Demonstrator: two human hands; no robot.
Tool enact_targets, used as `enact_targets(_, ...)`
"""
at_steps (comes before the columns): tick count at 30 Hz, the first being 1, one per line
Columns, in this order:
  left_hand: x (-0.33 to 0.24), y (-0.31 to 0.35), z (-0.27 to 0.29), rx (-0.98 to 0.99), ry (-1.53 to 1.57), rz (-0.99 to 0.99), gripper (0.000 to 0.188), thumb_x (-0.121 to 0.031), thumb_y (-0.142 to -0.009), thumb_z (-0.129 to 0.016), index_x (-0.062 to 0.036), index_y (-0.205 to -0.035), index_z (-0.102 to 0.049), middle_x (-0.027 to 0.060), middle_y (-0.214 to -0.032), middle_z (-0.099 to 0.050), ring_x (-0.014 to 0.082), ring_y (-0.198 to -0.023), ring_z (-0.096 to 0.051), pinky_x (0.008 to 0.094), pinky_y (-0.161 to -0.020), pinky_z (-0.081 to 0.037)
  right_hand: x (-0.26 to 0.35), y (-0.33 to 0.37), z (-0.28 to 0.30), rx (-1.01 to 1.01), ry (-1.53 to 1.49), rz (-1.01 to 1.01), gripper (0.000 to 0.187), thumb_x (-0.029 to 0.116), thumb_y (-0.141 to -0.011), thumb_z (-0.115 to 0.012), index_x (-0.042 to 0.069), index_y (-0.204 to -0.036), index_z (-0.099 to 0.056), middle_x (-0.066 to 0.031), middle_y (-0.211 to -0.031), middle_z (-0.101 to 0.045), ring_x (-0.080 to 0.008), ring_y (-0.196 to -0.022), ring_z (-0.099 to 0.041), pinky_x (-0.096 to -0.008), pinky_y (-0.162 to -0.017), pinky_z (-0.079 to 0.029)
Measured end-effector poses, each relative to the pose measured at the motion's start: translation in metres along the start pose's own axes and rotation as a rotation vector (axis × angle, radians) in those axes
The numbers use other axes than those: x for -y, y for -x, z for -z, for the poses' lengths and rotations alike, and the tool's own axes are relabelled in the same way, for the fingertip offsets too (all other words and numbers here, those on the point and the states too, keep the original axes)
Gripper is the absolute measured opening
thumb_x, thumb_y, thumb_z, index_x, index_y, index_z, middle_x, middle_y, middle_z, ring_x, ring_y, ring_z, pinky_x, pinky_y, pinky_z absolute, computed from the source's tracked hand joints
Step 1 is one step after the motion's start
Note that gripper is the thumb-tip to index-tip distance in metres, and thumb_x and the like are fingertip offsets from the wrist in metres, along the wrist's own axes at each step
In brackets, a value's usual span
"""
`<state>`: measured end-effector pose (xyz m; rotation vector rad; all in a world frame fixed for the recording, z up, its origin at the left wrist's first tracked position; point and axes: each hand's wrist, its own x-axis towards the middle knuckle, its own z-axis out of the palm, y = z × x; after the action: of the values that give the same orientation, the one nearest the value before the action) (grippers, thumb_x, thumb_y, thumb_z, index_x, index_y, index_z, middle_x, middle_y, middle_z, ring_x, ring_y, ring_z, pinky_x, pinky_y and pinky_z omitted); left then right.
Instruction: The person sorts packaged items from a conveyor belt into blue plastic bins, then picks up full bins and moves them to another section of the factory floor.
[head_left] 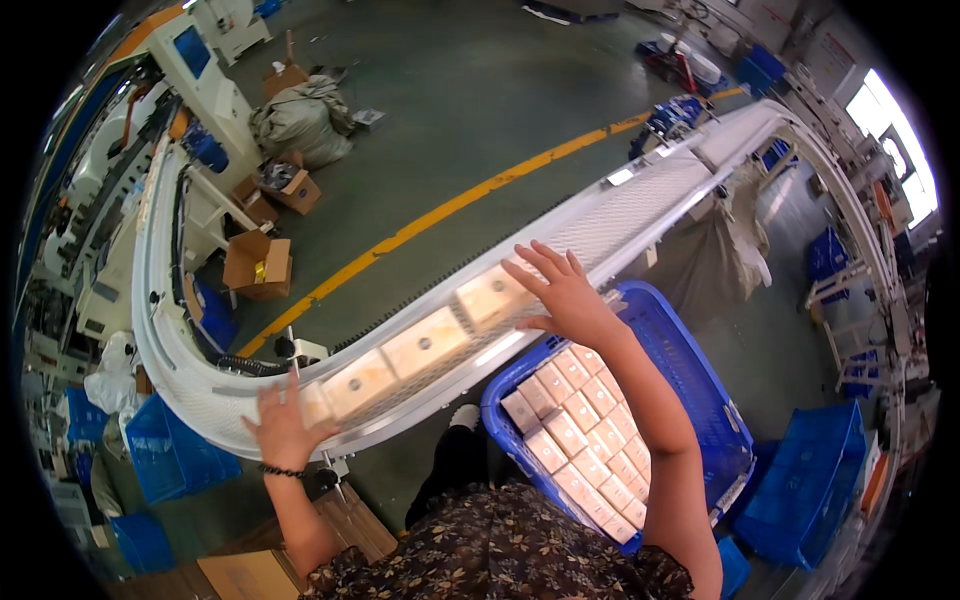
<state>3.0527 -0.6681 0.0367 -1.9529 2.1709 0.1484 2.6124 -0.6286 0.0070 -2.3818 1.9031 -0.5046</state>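
A row of pale, flat boxes, each with a small dark round mark, lies along the white conveyor in front of me. My left hand, a dark beaded bracelet on its wrist, is spread at the left end of the row, against a partly covered box. To its right follow a second box and a third box. My right hand reaches over the right end with fingers apart, beside the rightmost box; whether it touches is unclear. Neither hand grips anything.
Below my right forearm stands a blue crate holding rows of similar small boxes. More blue crates stand at the right and left. Cardboard lies near my left elbow. Beyond the belt are an open carton and a yellow floor line.
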Motion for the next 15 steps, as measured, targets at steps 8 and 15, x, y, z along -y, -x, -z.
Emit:
enact_targets(8,-0.221,0.027,-0.047,0.279,1.153,-0.860,0.032,-0.007,-0.088,-0.070,0.0006,-0.118,-0.062,0.0125,-0.112,-0.066,0.0223,-0.105,-0.065,0.0342,-0.091,-0.053,-0.069,0.371,-0.107,0.021,-0.097,-0.940,0.050,0.018,-0.086,-0.070,0.009,-0.133,-0.056,-0.0216,-0.120,-0.059,-0.0420,-0.111,-0.058,-0.0478,-0.094,-0.050)
enact_targets(15,-0.394,0.074,-0.282,0.502,-0.289,-1.349,0.075,-0.001,-0.082,-0.067,-0.0247,-0.149,-0.043,0.0122,-0.158,-0.032,0.0363,-0.148,-0.025,0.0602,-0.111,-0.037,0.045,0.617,-0.202,0.525,-0.288,-1.448,0.077,0.011,-0.077,-0.071,0.019,-0.148,-0.043,-0.0175,-0.148,-0.043,-0.0407,-0.139,-0.038,-0.0608,-0.104,-0.043)
